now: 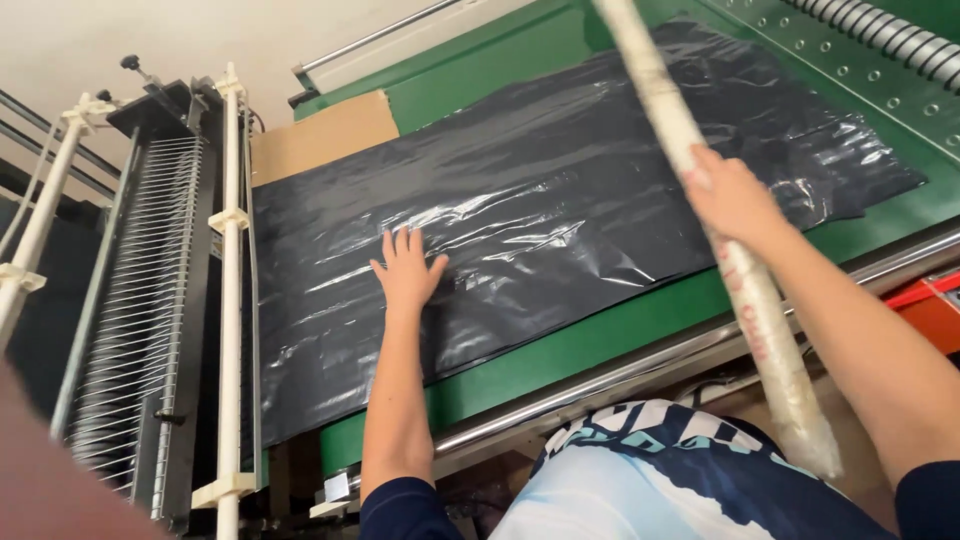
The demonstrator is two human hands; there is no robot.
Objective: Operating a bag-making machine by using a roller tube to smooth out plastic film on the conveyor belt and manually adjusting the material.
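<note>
Plastic sheeting, black and glossy, lies spread flat over most of the green table of a machine, reaching from the table's left edge, by the white rack, to near its far right corner; creases across it catch the light. The left hand rests palm down on the sheeting near its middle, a little toward the near edge, with the fingers straight and slightly spread and the thumb held out to the side. The right hand is raised over the right part of the sheeting and grips a long white tube wrapped in clear film; the fingers curl around the tube, seen only from the back of the hand. The tube slants from the top of the view, above the table's far edge, down across the near edge to end beside the person's patterned blue and white shirt. A piece of brown cardboard shows from under the sheeting at the table's far left corner. A steel rail runs along the near edge. Left of the table stands an upright rack of thin wires between white posts. An orange part shows at the right, below the rail.
</note>
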